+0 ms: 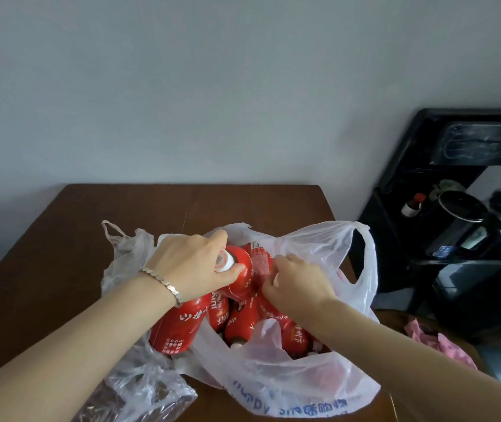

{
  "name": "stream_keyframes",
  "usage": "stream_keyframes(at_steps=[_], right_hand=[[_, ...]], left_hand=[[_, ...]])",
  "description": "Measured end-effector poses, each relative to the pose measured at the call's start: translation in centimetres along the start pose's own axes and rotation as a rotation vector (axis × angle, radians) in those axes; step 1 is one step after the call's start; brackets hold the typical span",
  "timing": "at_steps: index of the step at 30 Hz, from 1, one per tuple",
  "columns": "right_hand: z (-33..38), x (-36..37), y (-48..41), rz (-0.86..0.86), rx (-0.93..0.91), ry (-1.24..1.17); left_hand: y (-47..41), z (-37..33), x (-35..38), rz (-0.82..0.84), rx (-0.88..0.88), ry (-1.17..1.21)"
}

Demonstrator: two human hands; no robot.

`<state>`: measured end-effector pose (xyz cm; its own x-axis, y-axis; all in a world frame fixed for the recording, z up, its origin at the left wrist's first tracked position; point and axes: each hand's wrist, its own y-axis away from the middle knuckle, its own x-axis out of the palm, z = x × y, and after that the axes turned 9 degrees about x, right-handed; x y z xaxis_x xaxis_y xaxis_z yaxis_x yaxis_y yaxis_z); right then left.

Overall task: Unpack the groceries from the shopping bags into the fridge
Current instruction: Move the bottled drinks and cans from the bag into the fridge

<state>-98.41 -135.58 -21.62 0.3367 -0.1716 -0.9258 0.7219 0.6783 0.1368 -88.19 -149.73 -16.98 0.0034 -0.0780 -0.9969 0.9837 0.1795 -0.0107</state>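
Worktop: brown wood (60, 254), set against a pale wall; both bags lie on it.
Clear plastic bag: crumpled at the near left (139, 388), under the left forearm and just beside the printed bag.
Left arm: reaches in from the lower left, forearm rising toward the bag's mouth, with a metal bracelet (164, 284) at the wrist.
Left hand: back of the hand up (194, 263), thumb and fingers wrapped round the neck of a red bottle (240, 275) just under its white cap (223, 261) — a firm grasp.
Red bottle: tilted, cap toward the left, at the top of the pile inside the bag.
Other red bottles: several (182, 324) lie on their sides in the bag below the hands, white lettering on the labels.
White shopping bag: thin plastic with blue print (304, 385), mouth spread open, one handle loop standing up at the right.
Right arm: comes in from the lower right, across the bag's near rim.
Right hand: knuckles up (298, 284), fingers curled down against a bottle's label inside the bag — whether they grip the bottle or only the film I cannot tell.
Pink cloth: bunched (444, 342) to the right of the worktop.
Black rack: stands at the far right (426, 208), with dark items on its shelves.
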Motion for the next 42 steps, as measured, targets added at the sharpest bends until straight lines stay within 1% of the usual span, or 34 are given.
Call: stream_keyframes(at_steps=[4, 6, 8, 11, 17, 19, 24, 27, 31, 34, 37, 38, 40, 42], right_hand=[[0.6, -3.9, 0.6, -0.184, -0.050, -0.003], [1.0, -5.9, 1.2, -0.231, -0.029, -0.005], [1.3, -7.5, 2.0, -0.264, 0.006, 0.017], [1.8, -9.4, 4.3, -0.319, 0.085, 0.032], [2.1, -10.6, 13.2, -0.521, 0.363, 0.090], [1.8, -10.4, 17.3, -0.551, 0.485, 0.108], [0.6, -9.4, 28.7, -0.627, 0.798, 0.158], [0.1, -8.7, 37.6, -0.666, 0.976, 0.167], [0.2, -7.0, 50.6, -0.738, 1.178, 0.187], [0.8, -5.1, 60.7, -0.768, 1.337, 0.251], [1.8, -3.3, 72.0, -0.792, 1.500, 0.232], [2.2, -2.8, 75.7, -0.805, 1.539, 0.236], [3.2, -1.7, 82.6, -0.830, 1.622, 0.249], [4.3, -0.9, 88.5, -0.831, 1.719, 0.254]], left_hand=[[0.2, 0.0, -1.8, -0.020, 0.013, -0.032], [0.2, -0.1, -2.7, -0.039, 0.057, -0.019], [0.2, -0.4, -3.6, -0.063, 0.126, -0.004], [0.2, -0.9, -5.0, -0.141, 0.280, -0.017], [1.2, -4.9, -8.1, -0.262, 0.681, -0.021], [2.1, -7.7, -8.8, -0.297, 0.819, -0.042], [6.1, -16.5, -9.8, -0.302, 1.178, -0.046], [10.7, -23.1, -10.6, -0.340, 1.378, -0.013], [19.3, -32.7, -11.3, -0.382, 1.615, 0.031], [26.9, -39.3, -12.2, -0.395, 1.713, 0.084], [36.2, -46.4, -13.5, -0.560, 1.861, 0.114], [39.4, -48.8, -13.8, -0.526, 1.892, 0.112], [45.6, -53.4, -13.6, -0.400, 1.949, 0.153], [51.1, -57.4, -13.7, -0.387, 2.020, 0.212]])
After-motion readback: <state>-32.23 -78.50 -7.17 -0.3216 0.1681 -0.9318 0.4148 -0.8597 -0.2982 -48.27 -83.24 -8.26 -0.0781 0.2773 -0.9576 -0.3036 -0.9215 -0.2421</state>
